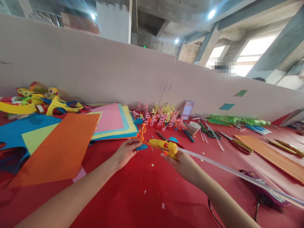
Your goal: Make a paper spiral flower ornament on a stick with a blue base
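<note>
In the middle of the head view, my left hand (128,151) pinches a small paper craft. It has an orange paper spiral (142,132) standing upright, with a blue paper piece (142,147) at its bottom and a blue round (138,121) near its top. My right hand (181,161) is wrapped round a yellow hot glue gun (163,145). The gun's nozzle points left, close to the foot of the spiral; whether it touches cannot be told. A long clear glue stick (228,167) runs out of the gun's back to the lower right.
Coloured paper sheets (111,122) and an orange sheet (61,145) lie at left. Pink and yellow paper spirals (163,117) stand along the white partition (95,69). Scissors (237,142), a tape roll (193,128) and a purple power strip (263,190) are on the right of the red table (133,196).
</note>
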`<state>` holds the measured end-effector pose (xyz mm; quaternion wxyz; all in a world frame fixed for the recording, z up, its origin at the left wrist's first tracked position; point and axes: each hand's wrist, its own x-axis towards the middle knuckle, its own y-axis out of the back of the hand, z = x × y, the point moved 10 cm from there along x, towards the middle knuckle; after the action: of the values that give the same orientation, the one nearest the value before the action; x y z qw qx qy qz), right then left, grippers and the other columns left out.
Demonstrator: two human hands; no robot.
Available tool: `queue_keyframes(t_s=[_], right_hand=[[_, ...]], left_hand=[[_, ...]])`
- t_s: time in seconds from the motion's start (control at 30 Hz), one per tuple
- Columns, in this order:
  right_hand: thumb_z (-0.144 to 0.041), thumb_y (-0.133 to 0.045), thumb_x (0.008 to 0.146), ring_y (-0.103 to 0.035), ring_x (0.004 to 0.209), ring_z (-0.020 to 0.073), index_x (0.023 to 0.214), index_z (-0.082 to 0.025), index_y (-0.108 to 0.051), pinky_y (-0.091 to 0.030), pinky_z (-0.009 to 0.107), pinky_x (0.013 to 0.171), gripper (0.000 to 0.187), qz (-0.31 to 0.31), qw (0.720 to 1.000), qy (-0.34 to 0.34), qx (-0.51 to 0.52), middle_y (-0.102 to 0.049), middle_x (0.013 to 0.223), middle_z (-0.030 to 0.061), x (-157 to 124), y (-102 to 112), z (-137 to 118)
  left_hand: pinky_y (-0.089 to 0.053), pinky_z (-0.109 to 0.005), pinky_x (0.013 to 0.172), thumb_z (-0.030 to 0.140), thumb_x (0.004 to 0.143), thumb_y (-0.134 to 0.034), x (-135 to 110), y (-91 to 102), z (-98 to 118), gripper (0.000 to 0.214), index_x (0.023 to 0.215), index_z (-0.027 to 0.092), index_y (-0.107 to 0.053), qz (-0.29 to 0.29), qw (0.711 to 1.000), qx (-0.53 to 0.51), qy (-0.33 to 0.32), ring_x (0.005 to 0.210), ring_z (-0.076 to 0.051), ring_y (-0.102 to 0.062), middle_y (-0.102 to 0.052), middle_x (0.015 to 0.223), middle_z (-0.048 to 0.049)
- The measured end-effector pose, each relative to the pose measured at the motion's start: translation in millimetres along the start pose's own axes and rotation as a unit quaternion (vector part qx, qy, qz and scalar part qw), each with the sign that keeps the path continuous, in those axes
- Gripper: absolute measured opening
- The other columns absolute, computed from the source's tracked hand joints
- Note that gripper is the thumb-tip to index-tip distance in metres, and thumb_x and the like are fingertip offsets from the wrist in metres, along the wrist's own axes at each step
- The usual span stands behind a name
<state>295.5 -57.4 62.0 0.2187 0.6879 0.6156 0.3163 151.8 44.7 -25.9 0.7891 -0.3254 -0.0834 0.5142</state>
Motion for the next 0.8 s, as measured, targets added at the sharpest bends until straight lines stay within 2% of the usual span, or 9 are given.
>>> queue_keyframes(t_s=[0.13,0.37,0.5,0.6,0.7,0.8], right_hand=[[-0.051,-0.045,0.079,-0.045,0.052,0.0143,0.077,-0.017,-0.057,-0.039,0.026,0.048,0.036,0.002,0.999,-0.043,0.0,-0.05,0.06,-0.0001,-5,10,16],[-0.052,-0.046,0.078,-0.032,0.048,0.0103,0.072,-0.018,-0.053,-0.029,0.024,0.045,0.035,0.008,0.998,-0.068,0.013,-0.039,0.056,-0.0031,-11,24,25],[-0.059,-0.045,0.074,-0.024,0.045,0.0086,0.067,-0.018,-0.05,-0.021,0.023,0.042,0.042,0.024,0.991,-0.13,0.022,-0.029,0.051,-0.006,-15,37,49],[-0.062,-0.049,0.07,-0.027,0.044,0.0084,0.067,-0.017,-0.053,-0.022,0.023,0.041,0.046,0.055,0.981,-0.183,0.041,-0.032,0.051,-0.0059,-17,56,78],[-0.06,-0.055,0.069,-0.036,0.046,0.0091,0.067,-0.017,-0.055,-0.027,0.022,0.042,0.043,0.094,0.969,-0.218,0.071,-0.043,0.054,-0.0032,-19,79,110],[-0.059,-0.06,0.065,-0.047,0.052,0.0117,0.071,-0.017,-0.058,-0.034,0.021,0.044,0.043,0.138,0.945,-0.27,0.126,-0.052,0.057,-0.0002,-24,98,148]], left_hand=[[-0.047,-0.027,0.079,0.011,0.051,-0.081,-1,-3.2,2,0.019,0.067,0.016,-0.071,-0.007,1.0,0.001,-0.006,0.071,-0.013,-0.065,-0.072,0.069,0.0006],[-0.045,-0.025,0.079,0.011,0.056,-0.078,1,-1.1,2,0.019,0.072,0.016,-0.069,-0.014,1.0,0.011,-0.016,0.072,-0.01,-0.065,-0.071,0.072,0.0024],[-0.045,-0.023,0.078,0.014,0.054,-0.08,3,2.0,1,0.022,0.072,0.017,-0.068,-0.008,1.0,0.006,-0.021,0.073,-0.009,-0.063,-0.07,0.071,0.0041],[-0.045,-0.024,0.08,0.015,0.053,-0.081,3,0.2,0,0.024,0.073,0.017,-0.069,-0.012,1.0,0.011,-0.017,0.074,-0.009,-0.063,-0.071,0.072,0.0032],[-0.044,-0.023,0.079,0.015,0.052,-0.081,3,-0.3,0,0.024,0.073,0.016,-0.07,-0.011,1.0,0.013,-0.013,0.074,-0.009,-0.063,-0.071,0.073,0.0025],[-0.044,-0.022,0.076,0.015,0.052,-0.081,3,1.7,0,0.023,0.072,0.016,-0.069,-0.004,1.0,0.026,-0.013,0.073,-0.01,-0.062,-0.07,0.072,0.0023]])
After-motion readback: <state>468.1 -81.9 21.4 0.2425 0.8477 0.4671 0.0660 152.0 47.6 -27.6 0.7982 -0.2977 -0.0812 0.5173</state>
